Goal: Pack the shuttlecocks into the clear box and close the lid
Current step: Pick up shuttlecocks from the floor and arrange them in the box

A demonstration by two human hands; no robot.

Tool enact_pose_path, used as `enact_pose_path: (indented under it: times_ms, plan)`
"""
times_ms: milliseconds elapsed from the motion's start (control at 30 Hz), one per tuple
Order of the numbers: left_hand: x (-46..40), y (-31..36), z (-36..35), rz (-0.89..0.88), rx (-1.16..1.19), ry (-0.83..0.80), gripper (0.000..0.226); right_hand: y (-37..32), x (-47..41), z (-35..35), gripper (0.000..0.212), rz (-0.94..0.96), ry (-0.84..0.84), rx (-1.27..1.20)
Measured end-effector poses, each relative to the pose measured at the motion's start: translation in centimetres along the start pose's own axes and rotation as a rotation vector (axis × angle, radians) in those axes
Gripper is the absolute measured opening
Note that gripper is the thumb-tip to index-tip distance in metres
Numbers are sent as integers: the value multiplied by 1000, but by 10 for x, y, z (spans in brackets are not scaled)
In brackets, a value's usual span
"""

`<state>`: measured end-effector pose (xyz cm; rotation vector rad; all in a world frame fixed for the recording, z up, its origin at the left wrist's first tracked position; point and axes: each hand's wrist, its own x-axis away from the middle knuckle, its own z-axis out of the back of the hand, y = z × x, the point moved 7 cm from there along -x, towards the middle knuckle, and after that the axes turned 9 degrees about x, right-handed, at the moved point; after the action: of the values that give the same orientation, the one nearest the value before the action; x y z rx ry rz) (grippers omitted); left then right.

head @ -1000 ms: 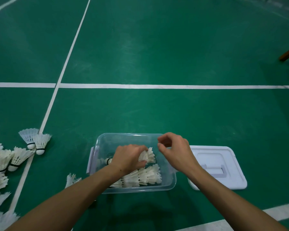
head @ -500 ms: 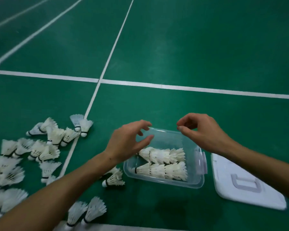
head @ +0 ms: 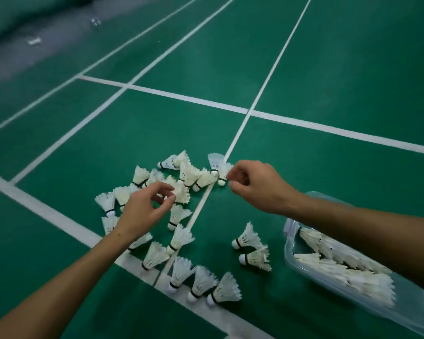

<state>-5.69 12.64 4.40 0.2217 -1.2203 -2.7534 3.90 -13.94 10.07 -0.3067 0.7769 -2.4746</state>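
Observation:
Several white feather shuttlecocks [head: 179, 214] lie scattered on the green court floor in a loose pile. My left hand [head: 145, 211] hovers over the pile's middle, fingers curled and apart, holding nothing. My right hand [head: 257, 185] reaches toward a shuttlecock [head: 222, 173] at the pile's far right, fingertips just beside it, with nothing in its grasp. The clear box [head: 291, 255] sits at the right edge without its lid, partly under my right forearm, with rows of shuttlecocks [head: 348, 267] lying inside. The lid is out of view.
White court lines [head: 240, 128] cross the green floor and run under the pile. Two shuttlecocks [head: 250, 250] lie apart between the pile and the box. A grey strip borders the court at the far left.
The view has swung left from the box to the pile. Both hands have left the box and now reach over the loose shuttlecocks. The lid has dropped out of sight.

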Motion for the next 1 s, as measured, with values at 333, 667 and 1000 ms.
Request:
enact_pose_path:
  times_ms: [333, 667, 1000]
  plan:
    - [70, -81, -12, -3, -149, -216, 47, -24, -24, -157, 22, -5, -199, -139]
    - [84, -102, -45, -164, -448, -383, 55, -30, -7, -230, 50, 65, -275, 45]
    - [43, -79, -51, -29, -350, -256, 89, 0, -8, -202, 50, 13, -201, 79]
